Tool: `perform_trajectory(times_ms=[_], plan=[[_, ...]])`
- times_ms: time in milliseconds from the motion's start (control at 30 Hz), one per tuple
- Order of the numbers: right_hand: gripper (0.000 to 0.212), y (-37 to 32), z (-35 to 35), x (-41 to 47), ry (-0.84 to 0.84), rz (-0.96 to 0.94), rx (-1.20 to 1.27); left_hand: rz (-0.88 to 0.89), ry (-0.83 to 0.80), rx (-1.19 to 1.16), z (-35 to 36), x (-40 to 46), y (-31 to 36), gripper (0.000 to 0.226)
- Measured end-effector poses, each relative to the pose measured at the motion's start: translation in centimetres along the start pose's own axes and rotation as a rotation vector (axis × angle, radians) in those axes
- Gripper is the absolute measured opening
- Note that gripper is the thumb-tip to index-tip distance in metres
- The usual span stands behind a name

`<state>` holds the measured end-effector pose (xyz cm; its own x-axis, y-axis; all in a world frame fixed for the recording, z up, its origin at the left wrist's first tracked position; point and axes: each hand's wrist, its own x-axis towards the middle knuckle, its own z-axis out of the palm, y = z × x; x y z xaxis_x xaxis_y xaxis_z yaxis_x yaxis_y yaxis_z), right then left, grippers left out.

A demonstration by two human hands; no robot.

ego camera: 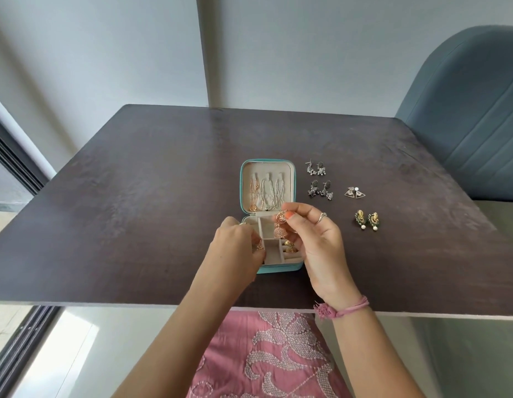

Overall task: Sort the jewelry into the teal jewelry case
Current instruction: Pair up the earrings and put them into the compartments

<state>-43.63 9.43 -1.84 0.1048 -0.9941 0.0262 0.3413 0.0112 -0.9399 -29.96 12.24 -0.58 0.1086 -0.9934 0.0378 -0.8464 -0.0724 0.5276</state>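
A dark table (134,196) carries the open teal case (278,270) under the pinching right hand (315,239); beyond that grip's right lie seemingly four earring pairs (321,189).

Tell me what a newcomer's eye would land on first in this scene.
First, the rose-gold bell earring that the right hand pinches above the open teal jewelry case at the middle of the dark table; chains hang inside its raised lid. The left hand reaches into the case's left side. Right of the case lie four loose earring pairs, the nearest green-gold with pearl drops.
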Motion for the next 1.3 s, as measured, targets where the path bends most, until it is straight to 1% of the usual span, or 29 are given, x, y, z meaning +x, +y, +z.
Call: perform_trajectory(times_ms=[100, 200, 367, 467, 567, 633, 767, 833, 900, 1133, 1233, 1300], plan=[[0.015, -0.1, 0.0, 0.0, -0.009, 0.003, 0.005, -0.010, 0.017, 0.036, -0.1, -0.1, -0.8, 0.026], [0.015, -0.1, 0.0, 0.0, -0.020, 0.007, -0.002, -0.050, -0.005, -0.012, -0.3, -0.2, -1.6, 0.032], [0.016, -0.3, 0.2, 0.0, -0.051, 0.002, -0.064, -0.107, -0.072, -0.237, 0.1, 0.0, -2.6, 0.026], [0.020, -0.4, 0.2, -0.1, -0.083, -0.027, -0.177, -0.141, -0.114, -0.407, 0.4, -0.3, -3.2, 0.022], [0.024, -0.3, 0.4, 0.0, -0.089, -0.020, -0.268, -0.094, -0.163, -0.496, 0.4, -0.8, -3.6, 0.025], [0.024, -0.2, 0.5, 0.0, -0.082, -0.006, -0.307, -0.020, -0.195, -0.452, 0.1, -1.1, -3.9, 0.030], [0.027, -0.4, 0.6, -0.3, -0.068, 0.025, -0.340, 0.119, -0.218, -0.235, -0.1, -1.5, -4.0, 0.046], [0.023, -0.4, 0.6, -0.3, -0.053, 0.043, -0.348, 0.150, -0.207, -0.143, 0.0, -1.5, -4.0, 0.057], [0.019, -0.4, 0.5, -0.3, -0.037, 0.060, -0.336, 0.155, -0.189, -0.091, 0.0, -1.4, -4.1, 0.063], [0.018, 0.1, 0.3, -0.4, -0.020, 0.032, -0.450, 0.186, -0.127, -0.115, 0.2, -2.0, -4.5, 0.056], [0.017, 0.3, 0.5, -0.6, -0.014, 0.025, -0.442, 0.195, -0.093, -0.188, 0.4, -2.2, -4.8, 0.058], [0.015, 0.5, 0.8, -0.8, 0.002, 0.034, -0.427, 0.196, -0.055, -0.272, 0.6, -2.2, -5.1, 0.053]])
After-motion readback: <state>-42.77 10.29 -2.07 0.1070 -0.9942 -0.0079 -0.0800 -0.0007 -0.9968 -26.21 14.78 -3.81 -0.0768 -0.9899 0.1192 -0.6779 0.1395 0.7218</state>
